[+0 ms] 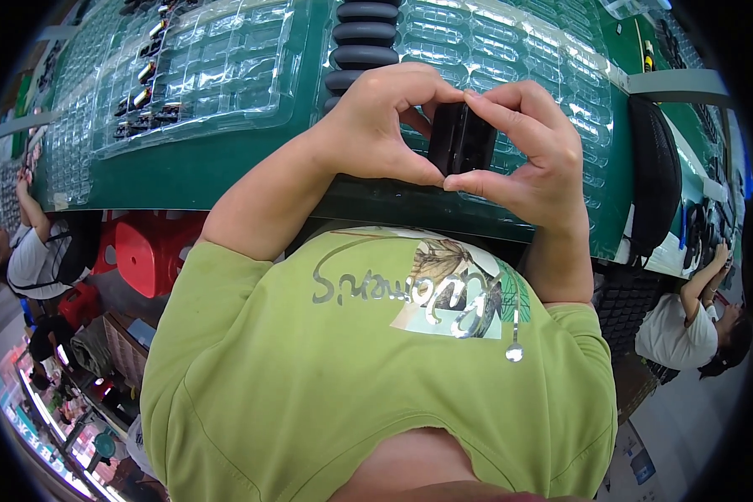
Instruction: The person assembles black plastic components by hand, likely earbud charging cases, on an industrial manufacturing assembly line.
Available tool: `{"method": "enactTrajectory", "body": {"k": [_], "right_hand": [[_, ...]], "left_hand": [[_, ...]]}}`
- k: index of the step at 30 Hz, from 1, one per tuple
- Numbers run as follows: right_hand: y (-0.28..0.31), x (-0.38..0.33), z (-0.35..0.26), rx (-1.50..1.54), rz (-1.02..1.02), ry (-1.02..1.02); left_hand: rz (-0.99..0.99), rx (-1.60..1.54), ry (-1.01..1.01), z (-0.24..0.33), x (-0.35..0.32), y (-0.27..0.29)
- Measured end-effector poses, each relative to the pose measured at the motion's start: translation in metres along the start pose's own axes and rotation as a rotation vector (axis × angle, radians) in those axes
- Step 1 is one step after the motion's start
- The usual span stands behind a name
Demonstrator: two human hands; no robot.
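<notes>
A glossy black rectangular case [462,140] with a lengthwise groove is held between my two hands above the near edge of the green table. My left hand [391,125] is closed on its left side, thumb at the near end and fingers at the far end. On the other side my right hand [527,151] pinches it the same way, index finger at the far end and thumb at the near end. Both thumb tips meet at the near corner. The case's underside is hidden.
Clear plastic trays [251,71] cover much of the green table [176,180], some holding small dark parts [146,96]. Dark grey rounded pieces [366,33] stand in a row beyond my left hand. A black pouch [654,171] lies right. People [42,247] work on both sides; a red stool [146,255] stands left.
</notes>
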State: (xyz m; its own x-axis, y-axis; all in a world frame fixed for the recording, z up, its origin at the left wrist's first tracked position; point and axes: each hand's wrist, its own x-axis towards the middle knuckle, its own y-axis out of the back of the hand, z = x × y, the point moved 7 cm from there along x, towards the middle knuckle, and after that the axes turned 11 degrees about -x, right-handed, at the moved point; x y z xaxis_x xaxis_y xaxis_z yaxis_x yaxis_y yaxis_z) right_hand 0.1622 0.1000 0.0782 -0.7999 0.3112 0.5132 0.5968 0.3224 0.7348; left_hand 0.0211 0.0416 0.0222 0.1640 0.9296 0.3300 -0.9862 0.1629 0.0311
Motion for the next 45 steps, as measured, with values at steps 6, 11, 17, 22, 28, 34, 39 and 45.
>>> {"method": "enactTrajectory", "body": {"k": [6,11,17,22,28,34,39,45], "right_hand": [[-0.005,-0.004,0.004,-0.004,0.035,-0.049],[-0.004,-0.01,0.013,0.068,0.125,-0.087],[-0.001,-0.006,0.005,0.059,0.095,0.021],[-0.002,-0.006,0.007,0.066,0.019,0.016],[-0.006,-0.007,0.017,0.11,0.039,-0.096],[-0.003,-0.006,0.023,0.206,-0.007,-0.136],[0.006,-0.007,0.018,0.159,-0.037,-0.132],[0.018,-0.023,0.003,0.208,0.013,-0.133]], "left_hand": [[-0.004,-0.013,-0.015,0.0,0.0,-0.001],[0.069,-0.038,-0.003,-0.006,-0.001,0.002],[0.039,-0.025,-0.113,0.003,-0.005,0.001],[0.079,0.007,-0.161,0.01,-0.002,-0.002],[0.103,-0.023,-0.13,0.002,0.001,0.002],[0.081,0.046,-0.12,0.006,0.001,0.001],[0.038,0.119,-0.095,0.016,0.006,-0.005],[-0.007,0.163,0.007,0.038,0.003,-0.026]]}}
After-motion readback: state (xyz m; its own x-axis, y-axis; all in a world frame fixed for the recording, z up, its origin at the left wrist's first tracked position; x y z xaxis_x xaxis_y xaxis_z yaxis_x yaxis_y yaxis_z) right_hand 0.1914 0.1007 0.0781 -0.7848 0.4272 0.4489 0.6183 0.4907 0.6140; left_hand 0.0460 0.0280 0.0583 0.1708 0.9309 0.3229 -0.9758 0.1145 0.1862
